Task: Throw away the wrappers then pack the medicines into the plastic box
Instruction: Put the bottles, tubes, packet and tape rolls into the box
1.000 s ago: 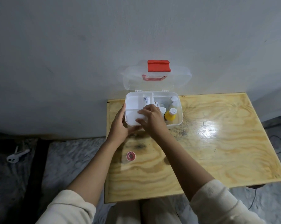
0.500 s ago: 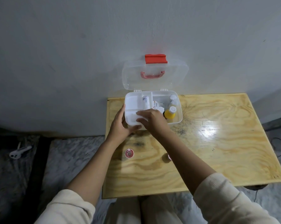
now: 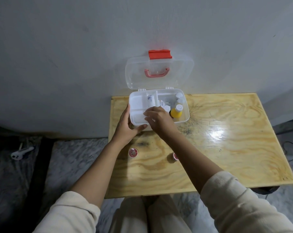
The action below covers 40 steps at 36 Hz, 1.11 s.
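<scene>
A clear plastic box [image 3: 186, 106] stands open at the table's far left, its lid [image 3: 159, 73] with red latch and pink handle leaning on the wall. Inside lie a white tube [image 3: 150, 100], a yellow bottle [image 3: 176, 112] and several white bottles [image 3: 178, 96]. My left hand [image 3: 127, 126] grips the box's front left corner. My right hand [image 3: 159, 120] reaches over the front left compartment, fingers spread; whether it holds anything is hidden. Two small red round tins [image 3: 133, 152] [image 3: 174, 155] sit on the table near me.
The wooden table [image 3: 226, 140] reaches to the right with a glare spot. A grey wall stands right behind the box. On the floor at left lies a small white object [image 3: 20, 153]. My knees are under the table's near edge.
My right hand has slid a little toward me and left over the box's front compartment. The second red tin has come into sight beside my right forearm. My left hand stays on the box.
</scene>
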### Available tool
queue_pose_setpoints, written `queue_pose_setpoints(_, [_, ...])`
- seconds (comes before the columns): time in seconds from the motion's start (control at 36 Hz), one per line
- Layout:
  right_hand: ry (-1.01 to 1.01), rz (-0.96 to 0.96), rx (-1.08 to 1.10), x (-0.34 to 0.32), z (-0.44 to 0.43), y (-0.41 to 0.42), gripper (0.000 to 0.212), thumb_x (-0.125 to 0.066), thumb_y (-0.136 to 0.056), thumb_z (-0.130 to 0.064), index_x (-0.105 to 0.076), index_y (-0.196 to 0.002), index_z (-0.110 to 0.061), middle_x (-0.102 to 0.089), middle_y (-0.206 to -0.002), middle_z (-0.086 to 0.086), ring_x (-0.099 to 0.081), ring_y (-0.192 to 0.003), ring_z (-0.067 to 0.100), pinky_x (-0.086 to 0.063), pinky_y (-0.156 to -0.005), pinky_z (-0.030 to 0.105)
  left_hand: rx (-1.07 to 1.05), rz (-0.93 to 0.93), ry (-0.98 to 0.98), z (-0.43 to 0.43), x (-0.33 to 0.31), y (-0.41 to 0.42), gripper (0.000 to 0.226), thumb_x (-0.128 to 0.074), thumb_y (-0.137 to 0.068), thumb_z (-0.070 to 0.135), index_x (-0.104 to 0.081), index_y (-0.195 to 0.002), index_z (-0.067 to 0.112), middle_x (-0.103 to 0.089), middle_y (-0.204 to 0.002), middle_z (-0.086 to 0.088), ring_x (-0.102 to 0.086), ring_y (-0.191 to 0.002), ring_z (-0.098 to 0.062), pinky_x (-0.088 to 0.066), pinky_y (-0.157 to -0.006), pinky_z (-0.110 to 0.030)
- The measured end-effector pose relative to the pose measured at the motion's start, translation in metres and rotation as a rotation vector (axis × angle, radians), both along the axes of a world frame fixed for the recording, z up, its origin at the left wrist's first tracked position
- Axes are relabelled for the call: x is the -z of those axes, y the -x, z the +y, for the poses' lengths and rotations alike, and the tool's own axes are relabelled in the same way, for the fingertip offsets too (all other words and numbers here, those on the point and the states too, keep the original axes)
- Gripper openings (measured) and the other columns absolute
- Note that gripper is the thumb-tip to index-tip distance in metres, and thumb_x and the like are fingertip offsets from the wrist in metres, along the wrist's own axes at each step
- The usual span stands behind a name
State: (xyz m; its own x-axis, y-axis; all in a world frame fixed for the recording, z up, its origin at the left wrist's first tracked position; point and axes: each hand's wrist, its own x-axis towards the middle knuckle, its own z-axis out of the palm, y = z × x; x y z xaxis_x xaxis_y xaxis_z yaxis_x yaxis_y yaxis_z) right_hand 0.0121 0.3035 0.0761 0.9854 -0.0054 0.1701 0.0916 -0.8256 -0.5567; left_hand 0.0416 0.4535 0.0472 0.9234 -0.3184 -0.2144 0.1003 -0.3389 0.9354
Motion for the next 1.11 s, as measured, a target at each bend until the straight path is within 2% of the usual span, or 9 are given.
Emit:
queue_pose_setpoints(0.14, [-0.056, 0.008, 0.001, 0.003, 0.000, 0.004, 0.023, -0.062, -0.083, -0.003, -0.065, -0.106, -0.002, -0.067, -0.109, 0.016, -0.060, -0.100, 0.033, -0.052, -0.086, 0.045, -0.008, 0.022, 0.018, 0.001, 0.000, 0.000, 0.101, -0.081, -0.073, 0.026, -0.018, -0.152, 0.026, -0.033, -0.149, 0.011, -0.033, -0.134, -0.006, -0.038, -0.108, -0.031])
queue_pose_setpoints(0.19, [-0.076, 0.000, 0.011, 0.002, 0.000, 0.009, 0.024, -0.061, -0.086, -0.006, -0.064, -0.110, -0.004, -0.066, -0.113, 0.014, -0.058, -0.105, 0.030, -0.051, -0.090, 0.044, -0.005, 0.018, 0.018, 0.001, -0.001, 0.000, 0.099, -0.080, -0.074, 0.025, -0.018, -0.152, 0.025, -0.034, -0.146, 0.015, -0.033, -0.132, -0.004, -0.038, -0.105, -0.027])
queue_pose_setpoints(0.25, [-0.098, -0.043, 0.027, -0.001, -0.001, 0.017, 0.024, -0.058, -0.087, -0.007, -0.063, -0.110, -0.005, -0.065, -0.112, 0.012, -0.057, -0.104, 0.027, -0.051, -0.089, 0.039, 0.005, 0.004, 0.010, 0.000, -0.003, 0.001, 0.098, -0.079, -0.075, 0.025, -0.018, -0.151, 0.025, -0.033, -0.140, 0.018, -0.032, -0.130, -0.002, -0.037, -0.101, -0.024])
queue_pose_setpoints(0.39, [-0.159, -0.218, 0.252, 0.007, -0.009, 0.064, 0.018, -0.052, -0.087, -0.006, -0.063, -0.102, -0.005, -0.063, -0.100, 0.013, -0.057, -0.094, 0.025, -0.048, -0.078, 0.030, 0.020, -0.007, -0.016, 0.003, 0.001, 0.001, 0.101, -0.079, -0.074, 0.033, -0.016, -0.152, 0.027, -0.023, -0.157, 0.007, -0.026, -0.142, -0.012, -0.031, -0.114, -0.037])
queue_pose_setpoints(0.56, [-0.059, 0.158, 0.474, 0.065, -0.021, 0.144, 0.040, -0.042, -0.088, -0.032, -0.051, -0.120, -0.011, -0.055, -0.120, 0.012, -0.048, -0.110, 0.028, -0.047, -0.091, 0.045, 0.015, -0.020, -0.012, 0.006, 0.006, 0.001, 0.101, -0.079, -0.074, 0.036, -0.016, -0.152, 0.029, -0.024, -0.156, 0.010, -0.027, -0.141, -0.008, -0.028, -0.110, -0.027])
queue_pose_setpoints(0.64, [-0.097, 0.229, 0.515, 0.080, -0.014, 0.156, 0.054, -0.036, -0.087, -0.042, -0.048, -0.125, -0.006, -0.052, -0.125, 0.017, -0.049, -0.114, 0.032, -0.045, -0.097, 0.045, 0.014, -0.037, -0.003, 0.005, 0.008, 0.000, 0.101, -0.079, -0.074, 0.036, -0.016, -0.152, 0.028, -0.024, -0.156, 0.010, -0.027, -0.141, -0.006, -0.029, -0.110, -0.025])
queue_pose_setpoints(0.83, [-0.129, 0.185, 0.338, 0.090, 0.031, 0.133, 0.055, -0.041, -0.089, -0.045, -0.043, -0.128, -0.005, -0.049, -0.129, 0.019, -0.055, -0.113, 0.034, -0.051, -0.092, 0.046, 0.019, -0.050, 0.002, 0.006, 0.012, -0.001, 0.100, -0.080, -0.073, 0.036, -0.018, -0.152, 0.027, -0.024, -0.155, 0.009, -0.028, -0.141, -0.007, -0.030, -0.114, -0.031])
queue_pose_setpoints(0.97, [-0.074, 0.133, 0.235, 0.092, 0.063, 0.114, 0.065, -0.029, -0.089, -0.060, -0.040, -0.132, -0.013, -0.048, -0.134, 0.012, -0.046, -0.123, 0.028, -0.040, -0.103, 0.038, 0.034, -0.061, 0.002, 0.008, 0.013, -0.002, 0.100, -0.080, -0.074, 0.037, -0.018, -0.152, 0.026, -0.026, -0.155, 0.008, -0.028, -0.141, -0.008, -0.031, -0.115, -0.037])
queue_pose_setpoints(1.11, [0.010, 0.087, 0.121, 0.098, 0.079, 0.100, 0.057, -0.046, -0.086, -0.055, -0.040, -0.132, -0.021, -0.052, -0.132, 0.008, -0.045, -0.125, 0.027, -0.039, -0.104, 0.039, 0.037, -0.078, -0.028, 0.008, 0.012, -0.004, 0.098, -0.079, -0.075, 0.035, -0.019, -0.152, 0.023, -0.026, -0.156, 0.004, -0.028, -0.141, -0.010, -0.030, -0.115, -0.033])
